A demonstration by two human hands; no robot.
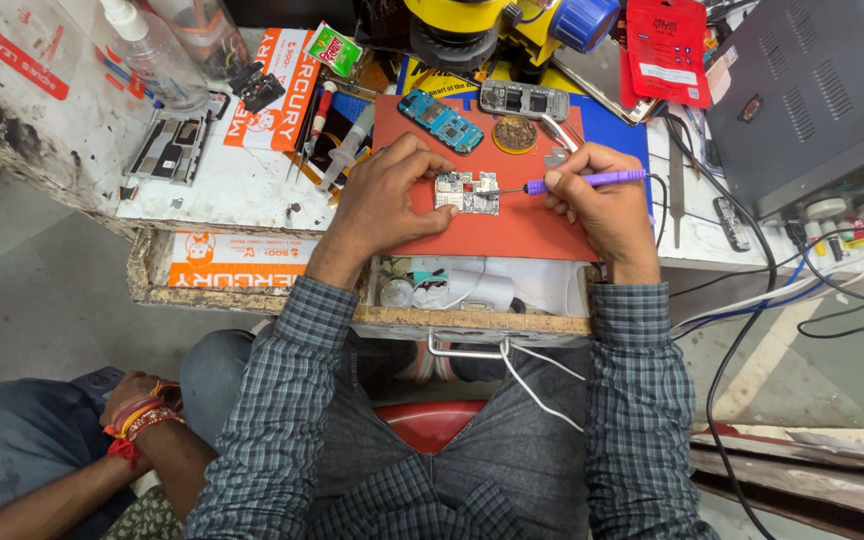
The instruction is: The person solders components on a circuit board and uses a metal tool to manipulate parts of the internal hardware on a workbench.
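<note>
— What are the hands doing?

— The left hand (387, 200) lies curled on the red mat (512, 232), its thumb and fingertips pinching the left edge of a small circuit board (468, 192) and pressing it flat. The right hand (602, 200) is closed in a pen-style grip round a purple-handled tool (592, 180), whose thin metal tip reaches left and meets the board's right edge.

— Any containers?

— An open drawer (472, 318) hangs under the bench edge, just below the mat. In it lie white odds and ends, a round pale piece and some wire; the rest is too cluttered to tell. At the top left stands a clear plastic bottle (157, 55) with a white nozzle.

— And the board itself?

— Pale and silvery, roughly rectangular with a notched outline, covered with small metal shields. It lies flat near the middle of the mat, between the two hands.

— What else is near?

— A blue circuit board (442, 120) and a grey phone frame (524, 100) lie at the mat's far edge, with a round brass-coloured tin (515, 133) between them. Another person's hand (137, 405), with red threads at the wrist, rests on a knee at the lower left.
</note>
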